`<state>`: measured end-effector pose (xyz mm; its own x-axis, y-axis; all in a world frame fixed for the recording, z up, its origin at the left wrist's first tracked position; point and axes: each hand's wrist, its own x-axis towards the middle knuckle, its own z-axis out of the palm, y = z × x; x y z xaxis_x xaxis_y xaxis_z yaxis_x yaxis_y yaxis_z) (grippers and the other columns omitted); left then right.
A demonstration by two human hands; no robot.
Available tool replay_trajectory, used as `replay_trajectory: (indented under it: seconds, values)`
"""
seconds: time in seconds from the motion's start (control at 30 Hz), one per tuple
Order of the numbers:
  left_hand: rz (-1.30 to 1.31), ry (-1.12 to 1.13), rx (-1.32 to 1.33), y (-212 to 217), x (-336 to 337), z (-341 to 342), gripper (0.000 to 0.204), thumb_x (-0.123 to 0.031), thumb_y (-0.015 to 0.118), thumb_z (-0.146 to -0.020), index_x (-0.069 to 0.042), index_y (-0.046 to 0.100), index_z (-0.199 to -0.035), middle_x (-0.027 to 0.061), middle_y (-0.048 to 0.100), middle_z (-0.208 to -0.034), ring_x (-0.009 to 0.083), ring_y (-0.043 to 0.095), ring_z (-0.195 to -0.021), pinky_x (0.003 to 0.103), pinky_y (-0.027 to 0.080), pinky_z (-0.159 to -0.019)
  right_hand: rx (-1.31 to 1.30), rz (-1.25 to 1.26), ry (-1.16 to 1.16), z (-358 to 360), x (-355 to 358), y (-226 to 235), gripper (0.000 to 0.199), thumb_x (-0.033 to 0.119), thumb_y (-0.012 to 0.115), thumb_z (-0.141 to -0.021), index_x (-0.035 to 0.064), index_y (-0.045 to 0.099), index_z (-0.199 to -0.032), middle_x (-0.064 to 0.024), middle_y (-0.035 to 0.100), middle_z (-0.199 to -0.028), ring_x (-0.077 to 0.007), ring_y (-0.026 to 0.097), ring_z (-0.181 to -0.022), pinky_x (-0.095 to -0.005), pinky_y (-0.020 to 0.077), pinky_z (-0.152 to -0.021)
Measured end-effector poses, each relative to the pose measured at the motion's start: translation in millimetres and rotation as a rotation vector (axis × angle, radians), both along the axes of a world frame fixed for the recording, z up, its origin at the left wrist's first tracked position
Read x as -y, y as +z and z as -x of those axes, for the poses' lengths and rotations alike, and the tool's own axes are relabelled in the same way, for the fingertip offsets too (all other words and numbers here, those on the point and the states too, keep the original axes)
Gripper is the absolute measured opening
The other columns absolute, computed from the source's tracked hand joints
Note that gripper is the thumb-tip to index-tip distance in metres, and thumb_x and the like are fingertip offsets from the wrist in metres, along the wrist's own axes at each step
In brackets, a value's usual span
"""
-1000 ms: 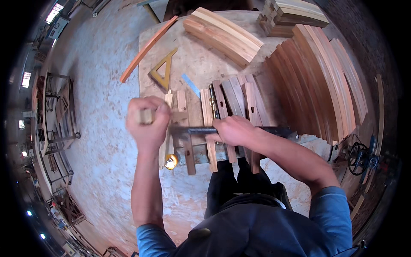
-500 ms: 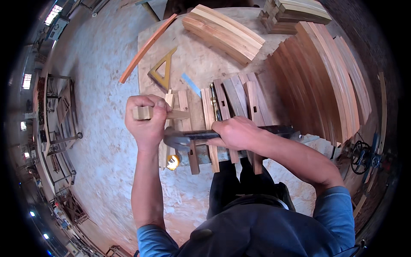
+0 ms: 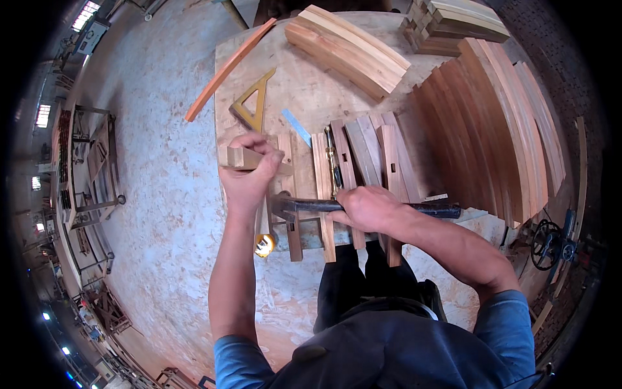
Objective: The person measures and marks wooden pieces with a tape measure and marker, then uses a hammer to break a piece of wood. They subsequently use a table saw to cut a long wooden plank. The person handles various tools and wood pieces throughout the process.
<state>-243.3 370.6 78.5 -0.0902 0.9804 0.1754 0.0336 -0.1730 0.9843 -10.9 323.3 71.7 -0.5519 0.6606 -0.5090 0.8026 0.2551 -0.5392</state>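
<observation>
My left hand (image 3: 249,178) is closed around a short pale wooden piece (image 3: 237,158), held over the left end of the workbench. My right hand (image 3: 370,209) grips a hammer (image 3: 435,211) by its dark handle. The hammer lies crosswise above the wood strips, its metal head (image 3: 284,206) just below and right of my left hand. Under it are several narrow wood strips, one a pale strip (image 3: 323,227) and one a strip with a slot (image 3: 389,146). A slim brass-and-black tool (image 3: 332,162) rests between two strips.
On the bench (image 3: 304,48) lie a yellow set square (image 3: 261,107), a blue ruler (image 3: 296,125) and an orange-brown strip (image 3: 227,71). Stacked boards (image 3: 483,129), a bundle of beams (image 3: 346,52) and more blocks (image 3: 447,29) line the far and right sides. A tape measure (image 3: 264,245) is at the near-left edge.
My left hand has shifted right and slightly away with the wooden piece, its grip turned. The hammer head, blurred before, now shows more sharply. The whole view has drifted a little.
</observation>
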Motion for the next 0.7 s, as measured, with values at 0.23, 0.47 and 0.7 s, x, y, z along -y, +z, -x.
replay_trajectory:
  seconds: [0.23,0.47,0.7]
  values:
    - [0.0,-0.037,0.096,26.9,7.1,0.0,0.019,0.001,0.074,-0.078,-0.002,0.055,-0.078,0.0085,0.065,-0.075,0.0128,0.063,-0.066,0.028,0.053,-0.061,-0.022,-0.02,0.0,4.4,-15.9,4.1,0.049,0.048,0.056,-0.093,-0.0006,0.063,-0.091,-0.0223,0.068,-0.082,-0.0403,0.067,-0.082,-0.0496,0.0535,-0.075]
    - [-0.027,0.032,0.081,23.8,10.5,8.9,0.018,0.003,0.072,-0.08,-0.002,0.054,-0.081,0.0099,0.065,-0.076,0.0124,0.061,-0.06,0.027,0.052,-0.056,-0.014,-0.065,0.086,12.4,-18.3,22.9,0.05,0.05,0.056,-0.092,0.0005,0.064,-0.091,-0.0218,0.068,-0.079,-0.0398,0.067,-0.08,-0.0489,0.0531,-0.074]
    - [0.004,-0.039,0.023,21.4,16.8,6.3,0.019,0.002,0.073,-0.081,-0.003,0.054,-0.081,0.0069,0.064,-0.079,0.0101,0.06,-0.074,0.027,0.05,-0.065,0.038,-0.085,0.058,16.1,-13.4,21.9,0.05,0.051,0.057,-0.092,0.0014,0.063,-0.09,-0.0215,0.068,-0.079,-0.0398,0.067,-0.079,-0.0489,0.0534,-0.073]
